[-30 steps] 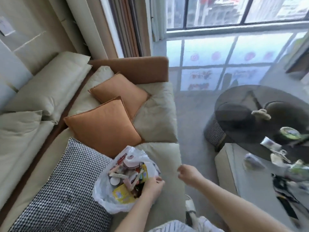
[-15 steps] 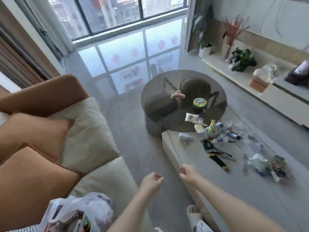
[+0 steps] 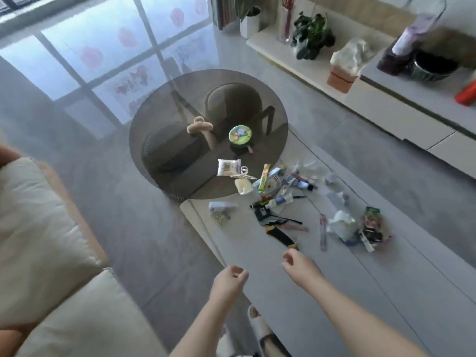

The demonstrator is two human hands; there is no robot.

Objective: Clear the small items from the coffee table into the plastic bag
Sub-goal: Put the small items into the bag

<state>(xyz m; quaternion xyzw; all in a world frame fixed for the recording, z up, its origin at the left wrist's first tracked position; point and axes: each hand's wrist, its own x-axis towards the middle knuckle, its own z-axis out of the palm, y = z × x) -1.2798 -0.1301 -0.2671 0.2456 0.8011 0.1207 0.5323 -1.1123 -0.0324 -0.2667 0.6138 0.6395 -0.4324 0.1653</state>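
Note:
The pale rectangular coffee table (image 3: 257, 253) runs from the middle to the lower right, joined to a round dark glass top (image 3: 180, 104). Several small items lie scattered on it: a green round tin (image 3: 239, 135), a beige hair claw (image 3: 199, 124), a white packet (image 3: 226, 166), a white case (image 3: 243, 187), a yellow-black tool (image 3: 282, 235), a crumpled white wrapper (image 3: 342, 224). My left hand (image 3: 229, 278) and my right hand (image 3: 298, 262) hover over the table's near edge, fingers loosely curled, holding nothing. The plastic bag is out of view.
A cream sofa (image 3: 38, 228) fills the left side. A low white TV bench (image 3: 386, 86) with plants (image 3: 311, 34) and pots runs along the right wall. Grey floor lies between sofa and table. My slippered foot (image 3: 260, 328) stands by the table.
The view has swung right from the sofa and bag to the coffee table. My left hand has left the bag, and both hands have come forward over the table's near edge.

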